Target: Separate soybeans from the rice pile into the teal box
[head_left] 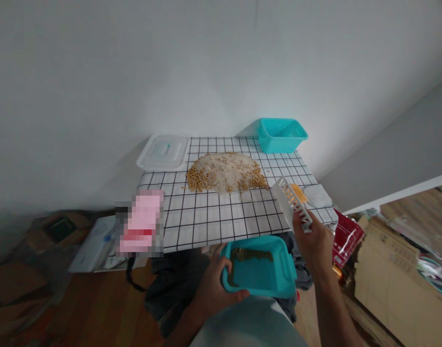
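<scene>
My left hand (pixel 219 282) grips the left side of a turquoise plastic bin (pixel 292 274), thumb along its near rim. The bin is held at the table's front edge, close to my body, with small beans or grains (pixel 242 254) along its far and left sides. My right hand (pixel 313 236) is closed on the near end of a white slotted plastic basket (pixel 284 197), tilted over the right part of the table. On the checked tablecloth (pixel 192 217) lies a wide heap of soybean-like beans (pixel 197 179) with white rice-like grains (pixel 228 168) over it.
A second turquoise bin (pixel 282 142) stands at the back right against the wall. A clear lid (pixel 165 152) lies at the back left. A pink blurred-out item (pixel 143 217) is at the left edge. An orange piece (pixel 299 193) and a whitish pouch (pixel 318 195) lie right; cardboard (pixel 387 265) is on the floor.
</scene>
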Tool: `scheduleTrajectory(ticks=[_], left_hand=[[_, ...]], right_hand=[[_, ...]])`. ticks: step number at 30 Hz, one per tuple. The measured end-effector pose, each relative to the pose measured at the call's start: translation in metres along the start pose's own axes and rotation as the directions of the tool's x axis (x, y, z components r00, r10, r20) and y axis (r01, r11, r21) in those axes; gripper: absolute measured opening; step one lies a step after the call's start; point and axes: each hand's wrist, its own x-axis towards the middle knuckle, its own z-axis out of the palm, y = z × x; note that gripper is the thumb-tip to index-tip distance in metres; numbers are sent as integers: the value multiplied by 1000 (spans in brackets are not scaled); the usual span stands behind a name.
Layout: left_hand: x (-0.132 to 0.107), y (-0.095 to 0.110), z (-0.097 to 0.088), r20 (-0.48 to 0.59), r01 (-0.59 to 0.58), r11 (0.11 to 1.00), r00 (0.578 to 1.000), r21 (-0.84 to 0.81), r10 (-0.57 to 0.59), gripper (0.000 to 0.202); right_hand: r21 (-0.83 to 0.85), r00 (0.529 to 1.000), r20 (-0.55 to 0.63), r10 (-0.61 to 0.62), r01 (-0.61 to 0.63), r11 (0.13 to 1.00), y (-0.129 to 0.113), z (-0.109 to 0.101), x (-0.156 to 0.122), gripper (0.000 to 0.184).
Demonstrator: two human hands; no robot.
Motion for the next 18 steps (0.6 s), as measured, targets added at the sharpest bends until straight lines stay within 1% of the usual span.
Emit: scheduleTrajectory(ticks=[4, 7, 10, 12, 14, 16, 18], left_hand=[[-3, -5, 1, -8, 12, 1000, 1000, -5, -12, 55], [-5, -7, 1, -10, 14, 1000, 1000, -10, -14, 56], [-5, -5, 0, -20, 5, 1000, 1000, -16, -6, 57], [-2, -1, 0, -28, 4, 999, 1000, -36, -5, 57], [3, 4, 0, -26, 12, 998, 1000, -62, -14, 58], [8, 8, 1, -16, 29, 996, 999, -84, -31, 60], [12, 11, 1, -11, 39, 994, 999, -99, -40, 61]], right_hand=[[31, 999, -19, -28, 28, 999, -23, 8, -2, 38], [-20, 998, -61, -18, 17, 1000, -26, 8, 10, 36], [-120, 993, -118, 9, -23, 992, -14, -2, 39, 34], [-188, 983, -182, 23, -58, 980, -3, -10, 60, 33], [-231, 979, -204, 12, -60, 971, 7, -18, 75, 32], [-241, 977, -214, -5, -48, 969, 15, -22, 81, 31], [-238, 976, -217, -17, -36, 971, 19, -24, 79, 32]])
